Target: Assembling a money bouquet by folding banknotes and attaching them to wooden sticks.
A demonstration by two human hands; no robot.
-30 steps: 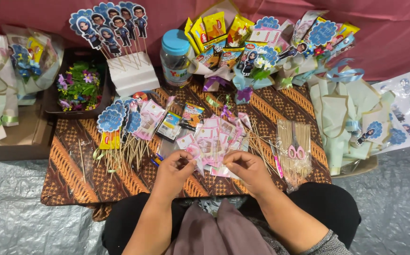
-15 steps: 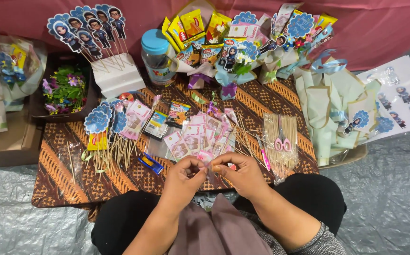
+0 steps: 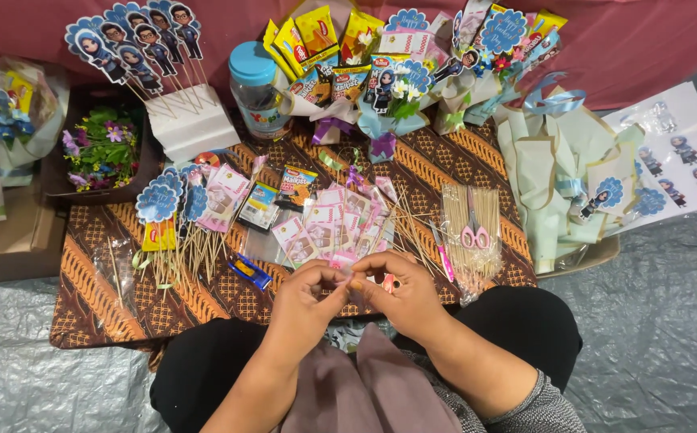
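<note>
Both hands, left hand and right hand, have drawn nearer the lap; fingertips pinch one small pink paper piece above the batik-patterned cloth surface.

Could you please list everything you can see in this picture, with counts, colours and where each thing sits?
Patterned cloth: one, brown, over the low table.
Banknotes in clear sleeves: a pile, pinkish, centre of the cloth.
Wooden skewers: a bundle in a clear bag, tan, right of the banknotes.
Scissors: one, pink handles, on the skewer bag.
Cartoon figure toppers: about six, blue, stuck in a white foam block, back left.
Jar: one, clear with a blue lid, back centre.
Snack bouquets: several, yellow packets, at the back.
Wrapping papers: a stack, pale green, right.
Flowers: a bunch, purple and green, in a left-hand box.
Left hand: pinching a small pink item, too small to identify, with the right hand.
</note>
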